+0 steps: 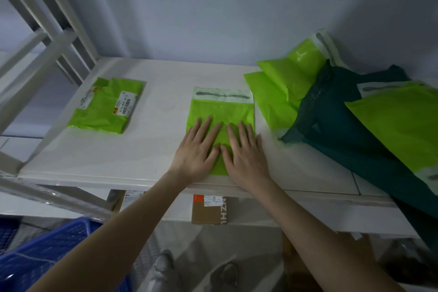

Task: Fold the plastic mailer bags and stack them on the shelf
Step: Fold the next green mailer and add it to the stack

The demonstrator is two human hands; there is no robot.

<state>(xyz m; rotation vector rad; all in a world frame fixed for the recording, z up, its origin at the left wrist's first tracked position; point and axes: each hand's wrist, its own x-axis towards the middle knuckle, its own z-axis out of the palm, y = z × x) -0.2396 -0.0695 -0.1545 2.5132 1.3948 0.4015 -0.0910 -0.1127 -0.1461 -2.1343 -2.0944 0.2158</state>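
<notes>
Both hands, left [198, 149] and right [241, 152], press flat-fingered, gripping nothing, on the green mailer's [222, 111] near half; its length runs straight away toward the wall.

My two bare forearms reach forward side by side, my left hand [198, 149] and right hand [244, 152] lying palm-down, fingers straight and slightly spread, thumbs nearly touching in the middle.
</notes>
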